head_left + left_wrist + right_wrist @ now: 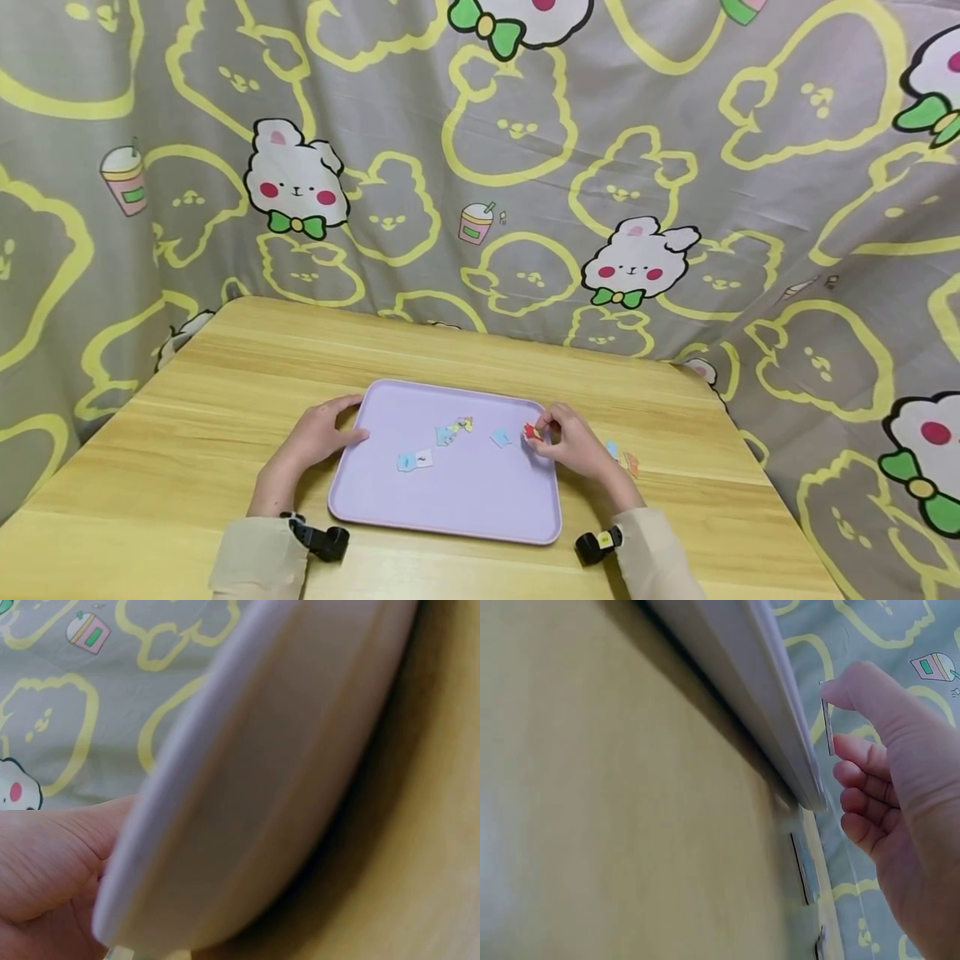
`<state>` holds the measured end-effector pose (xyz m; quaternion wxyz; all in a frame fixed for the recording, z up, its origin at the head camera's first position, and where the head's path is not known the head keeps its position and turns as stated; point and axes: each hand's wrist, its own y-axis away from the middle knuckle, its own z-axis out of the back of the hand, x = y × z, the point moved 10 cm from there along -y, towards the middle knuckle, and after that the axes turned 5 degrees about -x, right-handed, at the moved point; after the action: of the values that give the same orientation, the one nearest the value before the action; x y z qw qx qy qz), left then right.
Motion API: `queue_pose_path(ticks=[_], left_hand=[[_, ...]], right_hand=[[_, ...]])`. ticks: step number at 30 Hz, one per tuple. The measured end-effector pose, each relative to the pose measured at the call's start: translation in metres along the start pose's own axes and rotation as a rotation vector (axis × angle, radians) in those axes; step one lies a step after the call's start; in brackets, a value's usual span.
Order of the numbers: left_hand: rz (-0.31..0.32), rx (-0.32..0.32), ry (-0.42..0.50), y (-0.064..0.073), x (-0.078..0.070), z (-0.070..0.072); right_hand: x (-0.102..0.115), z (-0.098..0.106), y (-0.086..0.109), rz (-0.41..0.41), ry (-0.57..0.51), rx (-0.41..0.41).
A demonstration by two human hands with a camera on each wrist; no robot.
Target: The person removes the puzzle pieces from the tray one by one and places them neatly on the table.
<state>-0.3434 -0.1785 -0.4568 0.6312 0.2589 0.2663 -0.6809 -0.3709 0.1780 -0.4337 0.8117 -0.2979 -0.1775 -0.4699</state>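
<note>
A lilac tray (450,508) lies on the table. My left hand (321,432) holds its left side, thumb over the rim; the left wrist view shows the tray's wall (247,780) close up, with part of the hand (52,862) behind it. Over the tray's right side, my right hand (566,440) pinches a small red flat cut-out piece (532,432) between thumb and fingertips. The right wrist view catches this thin piece (827,720) edge-on. On the tray lie a light-blue piece (501,437), a blue-and-white pair (415,461) and blue and yellow pieces (446,435) touching one another.
Right of the tray, partly behind the right forearm, blue and orange pieces (632,464) lie on the wooden table (285,358). A patterned curtain (405,108) hangs round the table's back and sides. Black cameras sit on both wrists.
</note>
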Motion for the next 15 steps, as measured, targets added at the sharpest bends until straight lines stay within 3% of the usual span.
queue_pose_path(ticks=[9, 15], left_hand=[[-0.004, 0.001, 0.009, 0.0, 0.001, 0.001], [-0.019, -0.002, -0.001, 0.0, -0.001, 0.0]], right_hand=[[0.0, 0.006, 0.014, 0.015, 0.013, -0.002], [-0.004, 0.01, 0.022, -0.027, 0.025, 0.005]])
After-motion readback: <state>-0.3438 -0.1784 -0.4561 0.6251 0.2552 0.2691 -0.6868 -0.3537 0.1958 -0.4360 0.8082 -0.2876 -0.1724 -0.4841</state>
